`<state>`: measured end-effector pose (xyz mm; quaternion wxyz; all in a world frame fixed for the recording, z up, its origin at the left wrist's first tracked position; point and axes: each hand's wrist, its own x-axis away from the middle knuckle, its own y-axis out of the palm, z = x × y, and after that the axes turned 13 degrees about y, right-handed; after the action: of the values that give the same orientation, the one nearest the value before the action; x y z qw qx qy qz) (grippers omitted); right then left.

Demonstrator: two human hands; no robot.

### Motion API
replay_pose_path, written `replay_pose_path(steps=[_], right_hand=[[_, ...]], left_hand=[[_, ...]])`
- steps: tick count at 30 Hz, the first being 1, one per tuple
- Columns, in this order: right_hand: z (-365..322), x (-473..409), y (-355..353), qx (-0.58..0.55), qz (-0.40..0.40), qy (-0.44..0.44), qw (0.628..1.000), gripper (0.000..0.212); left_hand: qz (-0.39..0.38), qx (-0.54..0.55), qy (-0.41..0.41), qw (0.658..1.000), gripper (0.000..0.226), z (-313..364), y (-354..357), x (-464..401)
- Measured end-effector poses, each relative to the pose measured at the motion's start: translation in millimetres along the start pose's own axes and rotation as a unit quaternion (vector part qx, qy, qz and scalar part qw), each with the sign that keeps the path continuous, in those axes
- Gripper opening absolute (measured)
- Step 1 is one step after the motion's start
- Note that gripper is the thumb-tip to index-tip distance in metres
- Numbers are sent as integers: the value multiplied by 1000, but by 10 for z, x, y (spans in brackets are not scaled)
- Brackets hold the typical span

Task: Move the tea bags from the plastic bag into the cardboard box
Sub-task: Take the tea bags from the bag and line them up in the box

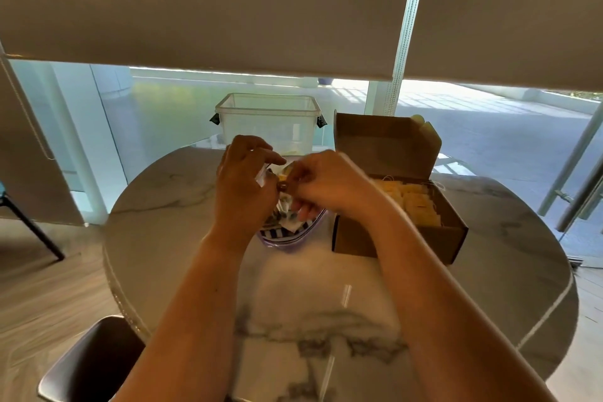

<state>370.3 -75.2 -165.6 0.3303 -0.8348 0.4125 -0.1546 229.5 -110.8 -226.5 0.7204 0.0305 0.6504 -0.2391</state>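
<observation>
While both hands meet over the clear plastic bag (287,233) on the round white marble desk (326,303): left hand (244,186) curled, pinching the bag's top edge; right hand (326,186) curled too, fingertips pinching something small and yellow, too blurry to name. Inside the bag, white and striped tea bags (287,226). Just right of the bag, an open brown cardboard box (398,241), lid up, with rows of yellow tea bags (414,202). Behind the hands, a clear plastic tub (267,117) with dark clips.
</observation>
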Motion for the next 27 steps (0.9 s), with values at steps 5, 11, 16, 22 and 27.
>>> replay_pose_path(steps=[5,11,16,22,27], right_hand=[[135,-281,422,377,-30,62,924,47],[260,-496,595,434,-9,58,899,58],[107,-218,228,221,16,-4,975,21],[189,84,-419,-144,20,-1,989,4],[590,-143,-667,-183,166,77,966,7]], left_hand=[[8,18,-36,999,34,10,-31,-2],[0,24,-35,999,34,21,-20,-3],[0,36,-47,998,34,12,-20,-3],[-1,53,-39,998,32,28,-7,0],[-2,51,-60,997,34,25,-8,4]])
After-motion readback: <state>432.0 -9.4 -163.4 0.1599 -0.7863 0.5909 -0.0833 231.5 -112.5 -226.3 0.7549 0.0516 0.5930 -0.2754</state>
